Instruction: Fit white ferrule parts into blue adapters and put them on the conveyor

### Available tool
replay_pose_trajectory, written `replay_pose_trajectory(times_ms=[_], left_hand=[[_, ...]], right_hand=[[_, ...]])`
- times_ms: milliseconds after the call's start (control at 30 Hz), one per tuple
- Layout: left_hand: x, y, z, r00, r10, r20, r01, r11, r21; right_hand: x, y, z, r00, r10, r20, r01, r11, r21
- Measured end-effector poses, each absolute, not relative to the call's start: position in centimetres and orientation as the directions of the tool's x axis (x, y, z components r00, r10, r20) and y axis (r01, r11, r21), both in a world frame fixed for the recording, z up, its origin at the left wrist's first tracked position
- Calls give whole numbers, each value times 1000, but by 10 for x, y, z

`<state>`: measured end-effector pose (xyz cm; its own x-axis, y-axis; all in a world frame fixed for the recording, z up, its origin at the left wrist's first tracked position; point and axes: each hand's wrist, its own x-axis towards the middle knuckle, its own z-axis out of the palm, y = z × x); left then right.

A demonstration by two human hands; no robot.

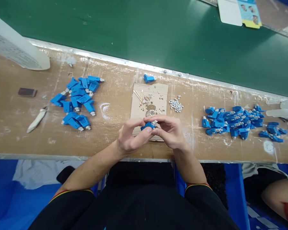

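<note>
Over the cardboard piece (137, 108), the blue part (146, 126) is gripped by the left hand (132, 135) and pinched near its pale end (154, 122) by the right hand (171, 132), and should either fingertip hold be slackened, it could be dropped or twisted askew.

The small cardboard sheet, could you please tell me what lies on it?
Thin sticks, stains and round pieces show. The left hand, right hand and blue part hide some of the sheet's near side; anything there is unseen.
</note>
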<state>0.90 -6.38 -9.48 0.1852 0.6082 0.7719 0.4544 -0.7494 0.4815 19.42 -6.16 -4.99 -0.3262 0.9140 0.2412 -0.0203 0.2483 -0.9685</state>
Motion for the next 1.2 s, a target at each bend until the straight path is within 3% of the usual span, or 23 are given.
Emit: replay_pose_trajectory(times_ms=[133, 233, 300, 367, 433, 500, 567, 633, 667, 733, 800, 833, 900, 1000, 1100, 1200], left_hand=[[21, -57, -89, 76, 515, 854, 464, -776, 426], [17, -42, -80, 162, 537, 828, 414, -799, 436], [-4, -28, -76, 228, 591, 774, 448, -770, 455], [-37, -12, -73, 177, 713, 678, 594, -627, 504], [-74, -1, -71, 61, 831, 553, 737, -411, 536], [-104, 4, -68, -112, 882, 458, 842, -161, 515], [-121, 2, -64, -221, 911, 347, 870, 23, 493], [-126, -2, -62, -158, 968, 197, 872, 43, 487], [-125, -4, -62, -110, 983, 145, 871, 25, 490], [-122, -3, -64, -109, 985, 134, 868, 29, 495], [-120, 2, -69, -217, 958, 188, 859, 96, 503], [-120, 6, -71, -268, 941, 206, 848, 129, 514], [-119, 11, -73, -315, 917, 244, 824, 136, 550], [-115, 16, -70, -307, 887, 345, 747, -1, 665], [-102, 20, -68, -359, 816, 454, 526, -225, 820], [-83, 23, -71, -441, 739, 510, 252, -443, 860]], right_hand=[[188, -64, -51, -188, 926, 327, 84, 347, -934], [204, -57, -51, -61, 925, 375, 127, 380, -916], [230, -48, -52, 112, 884, 454, 209, 426, -880], [266, -40, -55, 318, 787, 529, 377, 407, -832], [304, -35, -58, 501, 673, 544, 524, 264, -810], [336, -36, -58, 671, 449, 590, 620, 98, -779], [355, -41, -55, 737, 186, 649, 664, -24, -747], [359, -44, -54, 715, 103, 691, 698, -63, -713], [356, -44, -54, 688, 181, 703, 721, -53, -691], [344, -42, -57, 546, 500, 672, 771, 14, -637], [326, -38, -63, 270, 817, 509, 794, 110, -598], [316, -36, -66, 127, 906, 405, 795, 151, -588], [295, -32, -72, -76, 966, 247, 791, 209, -574], [268, -27, -79, -208, 968, 139, 799, 251, -546], [252, -24, -83, -263, 962, 73, 815, 262, -517], [247, -21, -84, -279, 959, 47, 825, 264, -500]])
